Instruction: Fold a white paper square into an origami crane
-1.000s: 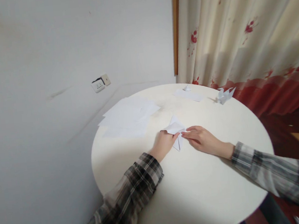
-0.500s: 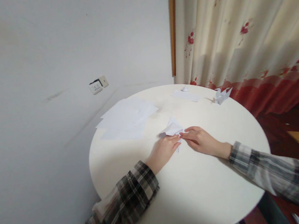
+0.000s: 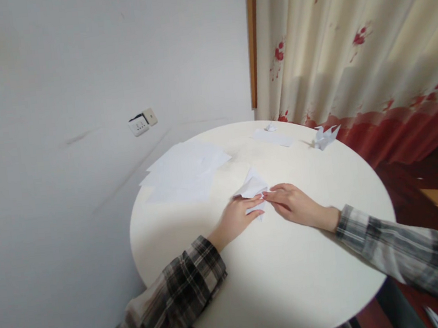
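While both arms reach over the round white worktop (image 3: 304, 270), the two hands meet at a piece of folded paper (image 3: 251, 186). The folded paper lies close to the middle of the worktop. It is white, with one point at the far end and a flap that sticks up a bit on the left side. A small tip pokes out at the near end, below the left hand.

The left hand (image 3: 238, 217) lies on the near part of the folded paper. Its thumb is apart from its fingers, and some white paper shows in the gap. The right hand (image 3: 291, 203) touches the folded paper from the right with its fingertips, right next to the left hand's fingers. I cannot tell if the right hand is pinching the paper or just pressing it.

Big white sheets (image 3: 184, 170) lie in a messy pile on the left side of the worktop. Far back is a small sheet (image 3: 273, 137), with a tiny folded paper shape (image 3: 270, 127) at its back edge. A bigger paper bird (image 3: 325, 138) with pointy ends sits near the right edge, well apart from the hands.
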`<state>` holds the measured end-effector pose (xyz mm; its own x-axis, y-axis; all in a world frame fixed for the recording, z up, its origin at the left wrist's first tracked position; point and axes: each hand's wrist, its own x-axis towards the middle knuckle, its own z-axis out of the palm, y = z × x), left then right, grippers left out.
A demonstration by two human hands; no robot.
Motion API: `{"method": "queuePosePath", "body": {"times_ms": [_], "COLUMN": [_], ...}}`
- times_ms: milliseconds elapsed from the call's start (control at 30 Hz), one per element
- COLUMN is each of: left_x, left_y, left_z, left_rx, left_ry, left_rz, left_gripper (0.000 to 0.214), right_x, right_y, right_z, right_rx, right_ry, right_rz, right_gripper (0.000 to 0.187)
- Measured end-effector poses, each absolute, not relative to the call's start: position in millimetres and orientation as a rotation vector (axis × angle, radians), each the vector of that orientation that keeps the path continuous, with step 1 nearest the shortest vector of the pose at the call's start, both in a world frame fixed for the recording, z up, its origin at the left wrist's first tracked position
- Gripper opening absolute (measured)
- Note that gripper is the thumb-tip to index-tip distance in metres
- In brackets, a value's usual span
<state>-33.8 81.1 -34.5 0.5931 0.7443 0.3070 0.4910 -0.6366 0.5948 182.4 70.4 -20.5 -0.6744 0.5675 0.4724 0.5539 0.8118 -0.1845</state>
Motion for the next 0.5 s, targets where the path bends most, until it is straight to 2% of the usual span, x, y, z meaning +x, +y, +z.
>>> {"method": "queuePosePath", "body": {"times_ms": [500], "left_x": [-29.5], "left_y": [74.7], "left_z": [-30.4], "left_rx": [2.417], "left_ry": [1.107], "left_rz": [0.7], "left_gripper": [0.045], "right_x": [184.2], "right_y": [70.1], "right_z": [-21.0], "right_rx": [-0.854], "right_ry": [-2.471], "right_rz": [0.056], "right_gripper": [0.042]}}
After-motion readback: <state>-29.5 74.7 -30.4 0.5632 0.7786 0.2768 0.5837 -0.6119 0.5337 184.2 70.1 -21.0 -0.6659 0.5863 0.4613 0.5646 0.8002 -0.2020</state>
